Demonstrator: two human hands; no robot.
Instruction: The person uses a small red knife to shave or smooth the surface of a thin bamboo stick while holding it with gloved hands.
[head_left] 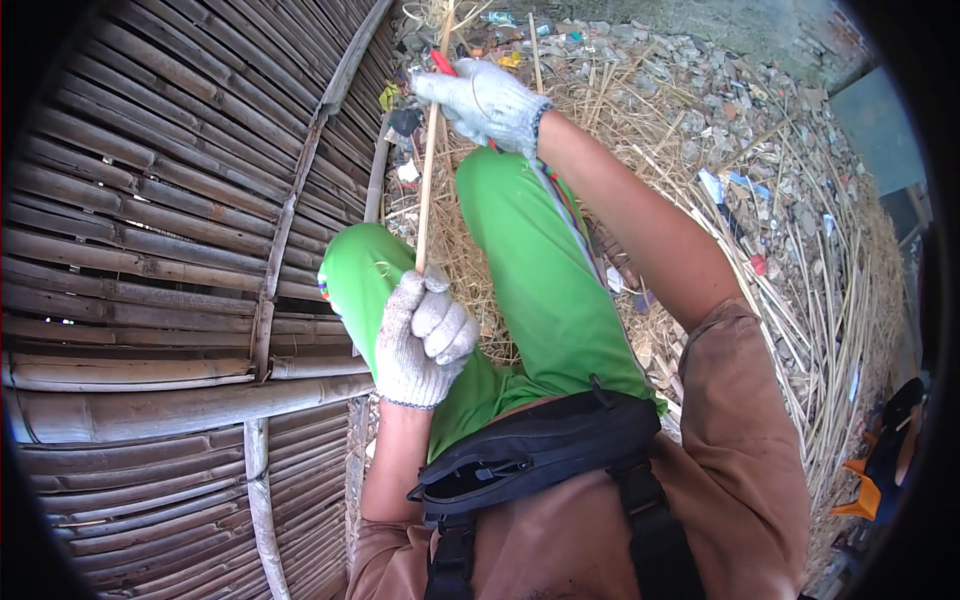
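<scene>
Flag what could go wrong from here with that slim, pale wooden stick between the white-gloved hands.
The right hand in a white knit glove holds a red tool at the slim, pale wooden stick; its working end is unclear, but a slip might reach the left hand, gloved alike, or the green-trousered left knee.

The black fabric waist bag looks open, so loose yellowish straw might get in.

The stick [429, 190] is coloured pale tan, the handle [443, 64] bright red. The left glove [425, 335] and right glove [490, 100] are greyish white, edged in dark thread. The vivid green trousers [535, 270] are side-striped in white and dark tones. The shirt [740, 400] is plain brown, the bag [560, 440] black. The wall [150, 190] is banded in grey-brown. Toward the upper edge of the ground [640, 130], grey rubble [735, 100] is flecked with white and blue.
</scene>
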